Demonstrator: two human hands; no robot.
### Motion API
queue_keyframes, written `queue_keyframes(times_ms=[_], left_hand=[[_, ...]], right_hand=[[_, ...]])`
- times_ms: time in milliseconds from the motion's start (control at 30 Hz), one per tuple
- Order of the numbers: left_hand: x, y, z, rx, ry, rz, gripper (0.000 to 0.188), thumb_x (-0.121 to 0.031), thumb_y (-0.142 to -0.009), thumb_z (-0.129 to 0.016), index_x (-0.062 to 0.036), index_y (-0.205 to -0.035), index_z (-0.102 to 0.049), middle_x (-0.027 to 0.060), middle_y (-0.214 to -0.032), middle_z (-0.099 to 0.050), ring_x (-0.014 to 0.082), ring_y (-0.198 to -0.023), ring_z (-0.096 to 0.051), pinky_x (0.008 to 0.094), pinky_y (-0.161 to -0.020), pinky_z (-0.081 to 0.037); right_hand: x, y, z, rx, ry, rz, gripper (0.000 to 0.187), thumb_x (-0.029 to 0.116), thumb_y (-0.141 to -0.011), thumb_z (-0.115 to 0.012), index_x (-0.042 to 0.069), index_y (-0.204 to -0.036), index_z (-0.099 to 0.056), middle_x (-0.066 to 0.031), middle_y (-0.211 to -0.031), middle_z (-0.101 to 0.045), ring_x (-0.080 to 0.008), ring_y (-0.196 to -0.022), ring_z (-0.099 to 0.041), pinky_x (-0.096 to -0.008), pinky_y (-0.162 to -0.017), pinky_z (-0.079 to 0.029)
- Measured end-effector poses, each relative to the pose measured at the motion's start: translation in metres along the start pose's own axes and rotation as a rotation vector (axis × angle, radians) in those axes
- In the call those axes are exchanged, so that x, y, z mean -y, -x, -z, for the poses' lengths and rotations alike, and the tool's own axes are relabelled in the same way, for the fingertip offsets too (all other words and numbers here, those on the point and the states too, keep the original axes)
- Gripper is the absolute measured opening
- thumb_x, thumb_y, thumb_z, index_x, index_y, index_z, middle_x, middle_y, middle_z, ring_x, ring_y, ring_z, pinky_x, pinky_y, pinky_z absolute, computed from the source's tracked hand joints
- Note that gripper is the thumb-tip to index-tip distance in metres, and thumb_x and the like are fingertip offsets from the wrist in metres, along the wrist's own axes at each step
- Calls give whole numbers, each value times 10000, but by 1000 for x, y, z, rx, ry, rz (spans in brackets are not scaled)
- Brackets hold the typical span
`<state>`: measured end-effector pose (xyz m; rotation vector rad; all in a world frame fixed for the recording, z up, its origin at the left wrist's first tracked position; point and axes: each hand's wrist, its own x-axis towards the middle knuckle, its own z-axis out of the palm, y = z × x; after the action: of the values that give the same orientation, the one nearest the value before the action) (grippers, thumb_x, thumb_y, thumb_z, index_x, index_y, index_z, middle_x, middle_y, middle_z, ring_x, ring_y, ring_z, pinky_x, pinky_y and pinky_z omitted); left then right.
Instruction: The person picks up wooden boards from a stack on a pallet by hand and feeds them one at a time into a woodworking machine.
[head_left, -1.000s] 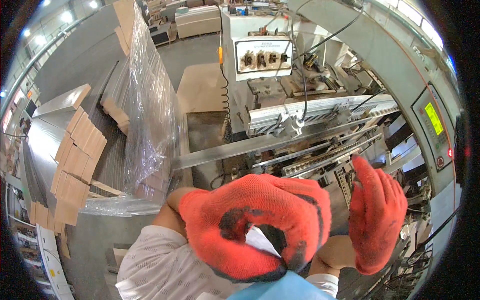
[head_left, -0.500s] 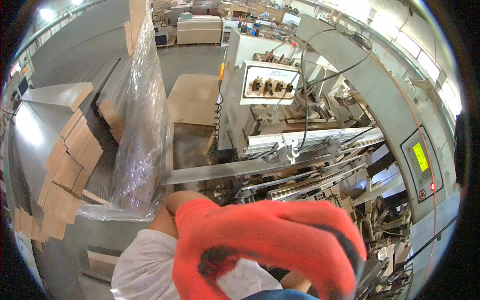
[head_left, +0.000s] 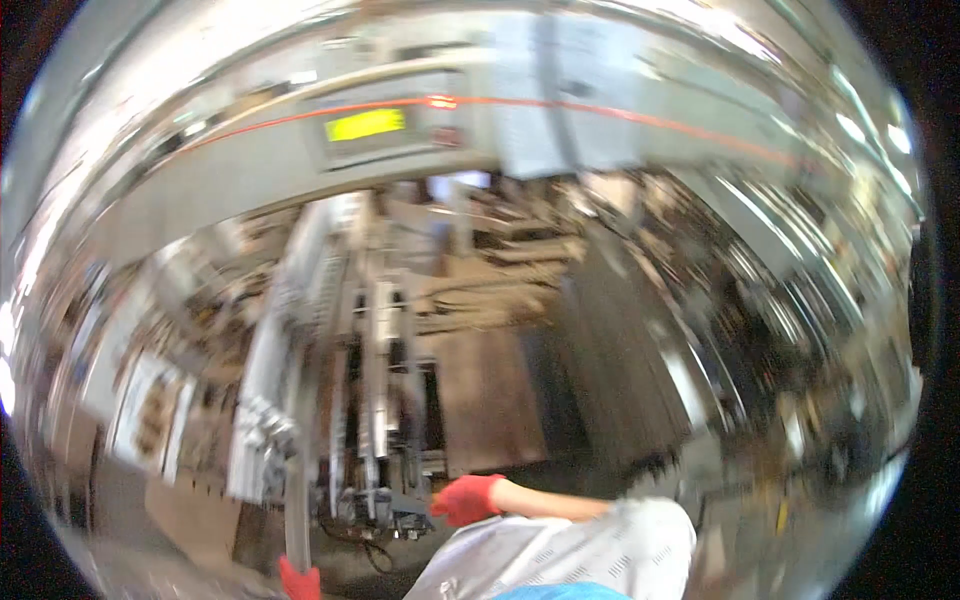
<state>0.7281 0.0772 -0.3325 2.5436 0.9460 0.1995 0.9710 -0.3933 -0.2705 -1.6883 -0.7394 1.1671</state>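
Observation:
My right hand (head_left: 467,499), in a red work glove, is low in the middle of the head view, in front of the near ends of the machine's metal rails (head_left: 380,400). Its bare forearm runs right to a white patterned sleeve. The fingers are blurred, and no held thing can be made out. At the bottom edge, further left, my left hand (head_left: 300,580), also red-gloved, is at the near end of a long grey metal bar (head_left: 298,500). It is partly cut off, so whether it grips or only adjoins the bar cannot be told.
A long beam with a lit yellow-green display (head_left: 365,124) spans the machine's far side. Pale blue sheets (head_left: 565,95) hang beside it. Brown panels (head_left: 490,400) stand right of the rails. A white control box (head_left: 150,415) is at left, and a brown board (head_left: 195,520) lies below it.
The view has swung right, so the machine and display have shifted left, with strong blur. My left glove, formerly large near the camera, is now low at the left. My right glove has come into view.

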Motion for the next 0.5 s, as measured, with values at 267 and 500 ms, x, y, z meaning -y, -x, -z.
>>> queue_keyframes(times_ms=[267,500], left_hand=[[-131,16,-13,-183,-347,-385,623,-541,-825,-725,-120,-1271,-611,215,-1152,-679,406,-995,-667,503,-827,-535],[-268,55,-12,-31,-298,-723,607,-538,-818,-730,-99,-1225,-630,228,-1107,-680,420,-977,-662,515,-825,-529]], right_hand=[[75,-7,-14,9,825,218,304,283,-762,-676,88,-996,-684,-148,-960,-705,-388,-900,-675,-508,-750,-535],[24,-30,-45,-304,-81,228,892,495,-877,-720,89,-1546,-292,-158,-1282,-597,-282,-1218,-555,-417,-1017,-443]])
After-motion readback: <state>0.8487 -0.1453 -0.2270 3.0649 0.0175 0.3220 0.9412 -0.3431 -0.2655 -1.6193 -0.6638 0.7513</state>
